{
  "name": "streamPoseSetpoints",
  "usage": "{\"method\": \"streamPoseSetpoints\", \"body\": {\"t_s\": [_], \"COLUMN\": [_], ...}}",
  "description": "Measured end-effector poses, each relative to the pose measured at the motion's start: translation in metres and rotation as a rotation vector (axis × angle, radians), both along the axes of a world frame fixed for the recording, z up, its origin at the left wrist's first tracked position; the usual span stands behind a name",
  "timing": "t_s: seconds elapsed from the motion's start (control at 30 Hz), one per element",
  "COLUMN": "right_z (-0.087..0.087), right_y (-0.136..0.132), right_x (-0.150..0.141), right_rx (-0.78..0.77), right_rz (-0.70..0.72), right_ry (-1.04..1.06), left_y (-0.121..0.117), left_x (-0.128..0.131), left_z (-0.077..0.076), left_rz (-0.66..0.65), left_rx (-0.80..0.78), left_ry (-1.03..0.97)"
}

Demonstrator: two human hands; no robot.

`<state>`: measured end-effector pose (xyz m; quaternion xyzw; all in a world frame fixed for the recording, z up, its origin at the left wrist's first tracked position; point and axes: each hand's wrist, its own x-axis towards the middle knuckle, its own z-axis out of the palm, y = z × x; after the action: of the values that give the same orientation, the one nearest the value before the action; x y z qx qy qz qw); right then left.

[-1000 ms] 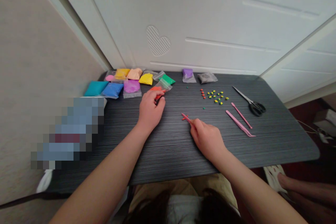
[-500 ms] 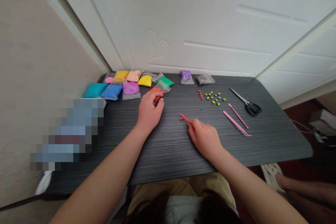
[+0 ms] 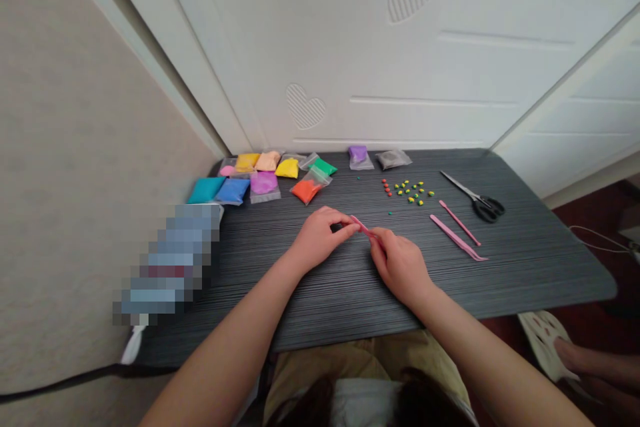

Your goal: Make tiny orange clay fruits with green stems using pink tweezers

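Note:
My right hand (image 3: 400,263) is closed around a slim pink clay tool (image 3: 361,223), whose tip points to the upper left above the tabletop. The fingertips of my left hand (image 3: 323,237) are pinched together at the tool's tip. What sits between them is too small and covered to make out. A bag of orange clay (image 3: 309,187) lies just beyond my left hand. Farther right are a few small red-orange pieces (image 3: 387,187) beside several yellow-and-green pieces (image 3: 414,191). A tiny green bit (image 3: 390,213) rests above my right hand.
Several bags of coloured clay, including a blue one (image 3: 233,191) and a purple one (image 3: 358,155), line the back. Pink tweezers (image 3: 456,236), another pink tool (image 3: 460,223) and black-handled scissors (image 3: 483,203) lie right. A blurred-out object (image 3: 173,260) stands left.
My left hand has left the orange clay bag and come right and nearer to meet the tool's tip. The orange strip seen by the tool is now hidden. The view has shifted slightly.

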<state>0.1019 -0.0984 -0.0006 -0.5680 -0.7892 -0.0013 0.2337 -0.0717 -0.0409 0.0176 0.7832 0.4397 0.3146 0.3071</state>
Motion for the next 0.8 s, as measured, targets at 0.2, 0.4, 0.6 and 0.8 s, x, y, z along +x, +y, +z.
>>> {"method": "streamPoseSetpoints", "body": {"t_s": [0.2,0.4,0.6,0.8], "right_z": [0.004,0.006,0.004,0.014], "right_y": [0.002,-0.005,-0.012,-0.004], "right_x": [0.004,0.053,0.097,0.088], "right_rx": [-0.032,-0.096,-0.056,0.025], "right_rz": [-0.021,-0.091,-0.029,-0.047], "right_ry": [0.115,0.194,-0.088,-0.146], "left_y": [0.006,0.009,0.008,0.008], "left_x": [-0.006,-0.012,-0.011,-0.014], "left_z": [-0.002,-0.005,-0.004,-0.003], "left_rz": [-0.005,0.071,0.061,0.091], "left_rx": [-0.140,-0.234,-0.269,-0.244], "left_ry": [-0.058,-0.118,-0.127,-0.081]}}
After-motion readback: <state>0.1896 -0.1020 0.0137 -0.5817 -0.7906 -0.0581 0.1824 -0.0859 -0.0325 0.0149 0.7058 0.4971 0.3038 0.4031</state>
